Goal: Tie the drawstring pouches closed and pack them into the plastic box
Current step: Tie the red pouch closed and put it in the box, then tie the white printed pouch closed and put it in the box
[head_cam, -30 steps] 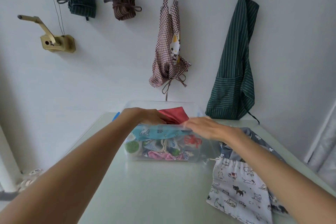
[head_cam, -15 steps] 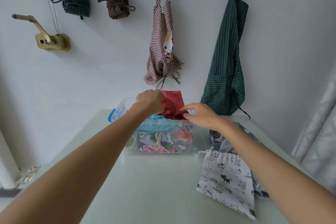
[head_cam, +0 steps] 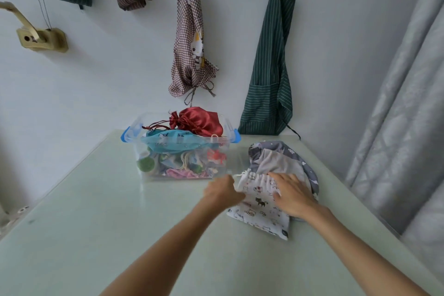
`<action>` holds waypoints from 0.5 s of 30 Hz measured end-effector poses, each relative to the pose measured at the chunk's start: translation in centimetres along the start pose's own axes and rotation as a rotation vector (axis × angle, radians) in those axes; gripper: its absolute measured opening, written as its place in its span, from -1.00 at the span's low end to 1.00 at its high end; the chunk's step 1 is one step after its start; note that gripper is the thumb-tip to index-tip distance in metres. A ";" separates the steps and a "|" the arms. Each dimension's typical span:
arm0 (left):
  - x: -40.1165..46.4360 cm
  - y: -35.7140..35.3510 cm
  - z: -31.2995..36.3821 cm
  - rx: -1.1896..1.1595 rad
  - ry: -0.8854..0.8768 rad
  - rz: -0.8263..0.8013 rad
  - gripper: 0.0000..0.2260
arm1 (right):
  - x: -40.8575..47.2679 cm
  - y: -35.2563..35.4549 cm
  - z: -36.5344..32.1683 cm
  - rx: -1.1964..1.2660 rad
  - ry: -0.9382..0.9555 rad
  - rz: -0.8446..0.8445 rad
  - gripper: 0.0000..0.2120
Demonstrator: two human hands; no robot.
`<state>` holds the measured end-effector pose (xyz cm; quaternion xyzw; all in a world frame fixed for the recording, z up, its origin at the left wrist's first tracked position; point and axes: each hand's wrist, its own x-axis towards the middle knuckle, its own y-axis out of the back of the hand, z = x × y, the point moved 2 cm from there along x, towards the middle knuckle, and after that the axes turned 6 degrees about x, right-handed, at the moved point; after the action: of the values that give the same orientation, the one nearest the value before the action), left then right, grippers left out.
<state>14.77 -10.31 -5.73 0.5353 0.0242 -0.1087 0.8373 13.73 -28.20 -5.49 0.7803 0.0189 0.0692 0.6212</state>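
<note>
Head view: both hands are down on the white cat-print pouch (head_cam: 258, 202) that lies flat on the pale desk (head_cam: 96, 211), to the right of the clear box (head_cam: 179, 149). The right hand (head_cam: 292, 196) rests on the pouch's upper right part, fingers spread and fairly straight, their tips at the gathered mouth. The left hand (head_cam: 222, 191) is at the pouch's left edge, just beside the white cord end; it is blurred, so I cannot tell whether its fingers pinch the cloth or only touch it.

Under the white pouch, and sticking out behind and to its right, lies a grey pouch (head_cam: 278, 158) with a darker printed outer side.

The box stands at the far side of the desk, near the wall, and has blue clips at both ends. It is heaped past the rim: a red satin pouch (head_cam: 200, 121), cinched at its neck with a dark red cord, sits on top at the back, a teal pouch (head_cam: 173, 143) lies across just below it, and more coloured pouches show through the clear wall.

On the wall hang a checked apron (head_cam: 189, 55) with a cartoon cat, a green striped apron (head_cam: 270, 74), and two bundled-up aprons at upper left. A grey curtain (head_cam: 403, 115) fills the right side.
</note>
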 end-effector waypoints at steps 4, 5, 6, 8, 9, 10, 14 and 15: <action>-0.2 -2.2 0.3 -0.073 0.112 0.040 -0.59 | -0.7 -0.4 0.3 -0.202 -0.053 0.129 -0.57; -0.3 -1.9 0.4 -0.060 0.103 0.050 -0.63 | -0.7 -0.1 0.3 -0.217 -0.059 0.170 -0.65; -0.6 -1.4 0.4 -0.040 0.092 0.035 -0.65 | -0.9 0.1 0.3 -0.200 -0.050 0.196 -0.71; -1.1 -0.5 -0.2 -0.038 0.065 -0.057 -0.72 | -1.0 0.4 0.3 -0.070 -0.018 0.189 -0.74; -1.5 0.0 -0.7 -0.049 0.049 -0.139 -0.78 | -1.1 0.5 0.1 0.028 0.004 0.174 -0.73; -2.1 0.5 -1.3 -0.058 0.037 -0.237 -0.85 | -1.2 0.6 -0.1 0.123 0.031 0.161 -0.72; -5.0 2.4 -4.5 0.007 0.042 -0.500 -0.90 | -2.4 0.4 -3.1 0.477 0.149 0.052 -0.86; -5.8 2.9 -5.6 0.040 0.059 -0.520 -0.89 | -2.9 0.2 -4.3 0.574 0.167 -0.007 -0.94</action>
<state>10.17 -3.21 -4.64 0.5303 0.1831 -0.3052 0.7695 10.29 -24.44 -4.62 0.9156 0.0915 0.1229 0.3717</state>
